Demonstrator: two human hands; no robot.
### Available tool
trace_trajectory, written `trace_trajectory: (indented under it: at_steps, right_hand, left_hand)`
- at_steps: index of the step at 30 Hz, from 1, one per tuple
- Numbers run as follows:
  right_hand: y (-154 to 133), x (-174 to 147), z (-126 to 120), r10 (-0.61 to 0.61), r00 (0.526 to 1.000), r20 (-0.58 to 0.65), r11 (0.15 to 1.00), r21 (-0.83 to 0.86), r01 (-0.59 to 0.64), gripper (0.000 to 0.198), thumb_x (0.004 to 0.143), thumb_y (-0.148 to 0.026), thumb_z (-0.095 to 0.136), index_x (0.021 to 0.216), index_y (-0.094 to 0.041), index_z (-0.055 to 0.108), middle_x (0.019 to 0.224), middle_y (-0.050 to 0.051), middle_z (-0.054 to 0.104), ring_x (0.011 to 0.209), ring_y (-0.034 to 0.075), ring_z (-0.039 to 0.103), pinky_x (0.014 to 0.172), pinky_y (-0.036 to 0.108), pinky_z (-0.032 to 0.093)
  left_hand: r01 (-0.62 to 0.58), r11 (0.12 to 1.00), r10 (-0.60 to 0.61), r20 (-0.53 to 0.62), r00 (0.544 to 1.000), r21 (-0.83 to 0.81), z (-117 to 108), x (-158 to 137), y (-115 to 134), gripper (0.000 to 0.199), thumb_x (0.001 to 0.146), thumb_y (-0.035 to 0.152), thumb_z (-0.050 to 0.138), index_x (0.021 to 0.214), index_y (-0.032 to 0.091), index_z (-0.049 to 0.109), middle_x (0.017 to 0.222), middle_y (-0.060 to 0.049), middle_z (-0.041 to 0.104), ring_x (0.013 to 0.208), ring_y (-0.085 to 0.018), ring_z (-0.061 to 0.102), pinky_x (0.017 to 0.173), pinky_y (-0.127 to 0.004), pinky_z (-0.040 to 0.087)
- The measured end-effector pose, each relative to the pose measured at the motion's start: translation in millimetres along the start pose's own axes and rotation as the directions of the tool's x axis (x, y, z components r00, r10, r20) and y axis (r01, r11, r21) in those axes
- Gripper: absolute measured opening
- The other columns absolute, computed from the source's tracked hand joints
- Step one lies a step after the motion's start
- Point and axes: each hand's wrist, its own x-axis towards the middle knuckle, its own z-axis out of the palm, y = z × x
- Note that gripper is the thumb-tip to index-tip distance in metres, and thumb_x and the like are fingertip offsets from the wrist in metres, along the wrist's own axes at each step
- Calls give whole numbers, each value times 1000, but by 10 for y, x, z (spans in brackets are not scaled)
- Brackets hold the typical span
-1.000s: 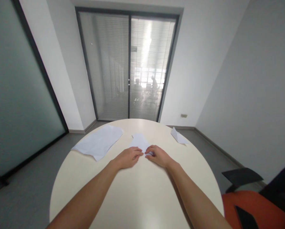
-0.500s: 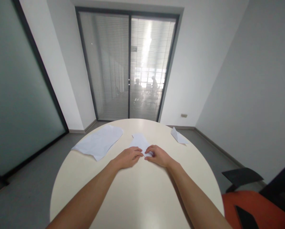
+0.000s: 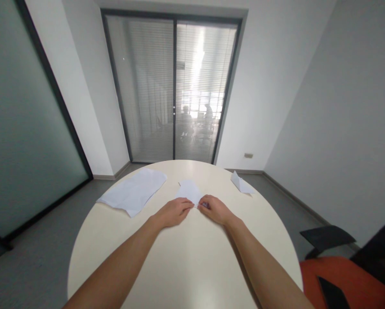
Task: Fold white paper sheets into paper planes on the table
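A small folded sheet of white paper (image 3: 189, 189) lies on the round cream table (image 3: 186, 266), in front of both hands. My left hand (image 3: 176, 211) rests on its near left edge, with the fingers together and pressed down on the paper. At the near right corner my right hand (image 3: 214, 209) is closed, thumb and fingertips pinching the paper's edge. The fingertips of the two hands are almost touching. Parts of the paper's near edge are hidden under the fingers.
At the table's left lies a larger creased white sheet (image 3: 136, 191). A folded paper piece (image 3: 241, 183) stands near the right edge. An office chair with an orange seat (image 3: 347, 281) is at the lower right. A glass door with blinds (image 3: 147, 94) is beyond the table.
My right thumb and fingers have come together on the paper's near corner, where they were apart before. My left hand has hardly moved. The other papers stay put.
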Motion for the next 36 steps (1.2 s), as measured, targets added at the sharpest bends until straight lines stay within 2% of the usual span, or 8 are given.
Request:
trace_trajectory:
  at_steps: [7,11,14,23,27,30,33,36]
  right_hand:
    - [12,19,43,39,999,-12,999,-37,-39,14,88,-25,60,92,-18,72,87,6,69,82,19,60,78,30,44]
    - [32,11,47,19,1000,-18,1000,-6,-19,23,86,-18,59,104,-20,72,93,6,70,89,19,61,84,31,45]
    - [56,11,40,-19,1000,6,999,33,18,27,84,-13,57,102,-22,75,100,6,71,92,19,62,87,31,46]
    - [116,5,6,-9,997,74,998,68,4,30,81,-12,59,99,-25,79,98,4,73,80,16,64,78,27,49]
    - [99,-4,-10,-49,995,89,997,60,44,29,77,-11,61,93,-25,80,97,4,74,86,18,65,84,28,49]
    - [88,-10,-14,-76,995,69,996,53,72,24,74,-13,67,89,-25,81,108,6,72,100,21,63,90,31,48]
    - [60,-13,-16,-69,993,93,992,108,59,22,76,-18,69,93,-25,81,115,7,70,96,20,65,84,30,50]
    - [3,-5,-17,-88,989,122,989,132,72,23,78,-19,67,95,-25,80,108,6,73,91,19,66,85,30,50]
  left_hand:
    - [10,1000,-11,37,999,18,-50,0,56,33,98,29,46,122,22,67,124,-8,64,115,-21,58,104,-34,46]
    - [16,999,-17,46,999,32,-57,5,70,34,98,29,45,122,22,67,125,-8,63,116,-21,57,105,-35,45]
    - [17,999,-19,50,999,44,-65,10,81,34,98,29,44,122,22,68,125,-8,64,116,-21,57,104,-35,45]
    - [17,991,-18,7,1000,136,-46,44,123,28,98,29,46,109,22,70,116,-7,68,109,-21,61,99,-35,46]
    - [68,984,-68,-4,998,163,1,78,170,23,97,29,47,103,20,67,110,-7,69,106,-22,62,97,-35,46]
    - [124,977,-124,-10,992,174,23,106,207,19,96,29,48,101,19,65,105,-7,68,101,-21,62,93,-34,46]
    - [177,969,-178,-7,984,171,26,112,208,16,95,29,50,98,20,63,100,-6,68,96,-21,63,88,-33,47]
    - [210,968,-210,-8,978,138,24,93,162,12,92,27,53,95,20,63,99,-5,67,95,-21,63,85,-31,47]
